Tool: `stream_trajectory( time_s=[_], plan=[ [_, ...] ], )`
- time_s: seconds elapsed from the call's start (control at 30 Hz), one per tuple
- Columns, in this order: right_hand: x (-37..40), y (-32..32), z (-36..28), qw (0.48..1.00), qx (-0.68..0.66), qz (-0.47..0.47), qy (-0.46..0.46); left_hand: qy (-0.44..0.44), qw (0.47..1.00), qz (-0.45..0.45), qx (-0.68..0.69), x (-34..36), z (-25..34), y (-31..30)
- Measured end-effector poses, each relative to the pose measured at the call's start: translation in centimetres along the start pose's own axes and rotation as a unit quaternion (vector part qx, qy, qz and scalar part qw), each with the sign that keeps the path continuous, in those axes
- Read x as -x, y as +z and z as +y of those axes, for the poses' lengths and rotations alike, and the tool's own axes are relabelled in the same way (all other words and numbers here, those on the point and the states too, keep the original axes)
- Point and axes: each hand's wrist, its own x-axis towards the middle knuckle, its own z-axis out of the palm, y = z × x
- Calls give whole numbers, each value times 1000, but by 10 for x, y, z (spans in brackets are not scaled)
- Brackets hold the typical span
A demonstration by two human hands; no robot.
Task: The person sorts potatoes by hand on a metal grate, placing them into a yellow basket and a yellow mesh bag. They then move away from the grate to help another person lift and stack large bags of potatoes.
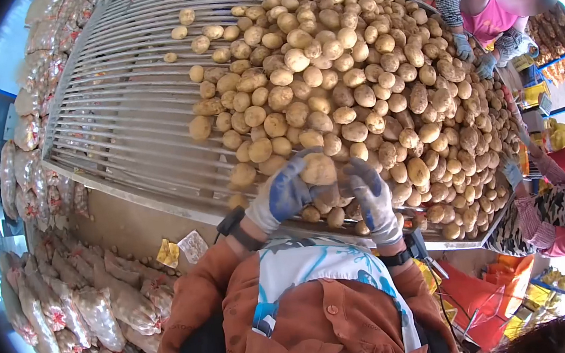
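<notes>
My left hand (289, 191), in a blue-and-white work glove, is closed around a pale brown potato (319, 170) just above the near edge of the heap. Close by on the right is my right hand (373, 197), gloved the same way. Its fingers are partly bent and its thumb stands apart from them, with no potato visibly gripped. Many loose potatoes (384, 88) lie piled on a slatted metal sorting table (114, 105) in front of me. Those directly under my hands are partly hidden.
Full mesh sacks (102, 308) are stacked at the left. Across the table a person in pink (488, 20) has gloved hands at the heap. More workers stand at the right end, one in a camouflage top (531, 218). Red-orange bags (483, 286) sit at the lower right.
</notes>
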Motion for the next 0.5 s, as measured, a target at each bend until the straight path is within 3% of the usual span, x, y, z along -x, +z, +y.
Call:
stream_trajectory(
  time_s=[0.07,0.1,0.17,0.2,0.23,0.27,0.3,0.33,0.4,0.43,0.5],
  plan=[
    [-5,22,-4,996,66,-33,-59,-37,965,24,-258,5,7,14],
    [-9,29,-1,996,68,-30,-57,-40,966,23,-255,6,7,22],
    [-16,36,11,981,146,-7,-131,38,885,-36,-463,7,6,33],
    [-21,26,21,980,149,-5,-129,36,886,-37,-460,4,7,29],
    [-29,8,31,996,-80,-46,-9,36,899,-50,-434,1,9,21],
    [-35,7,27,942,-304,-85,113,38,910,-62,-408,0,14,17],
    [-32,16,11,919,-364,-22,146,49,898,-51,-435,6,21,18],
    [-34,5,18,907,-395,-29,142,50,898,-47,-434,9,24,9],
    [-34,-8,7,951,-300,-23,75,34,913,45,-403,15,29,-8],
    [-35,-11,-3,960,-278,-25,40,35,913,48,-403,20,36,-11],
    [-43,-27,-14,971,-237,-22,-5,37,841,189,-506,29,59,-7]
  ],
)
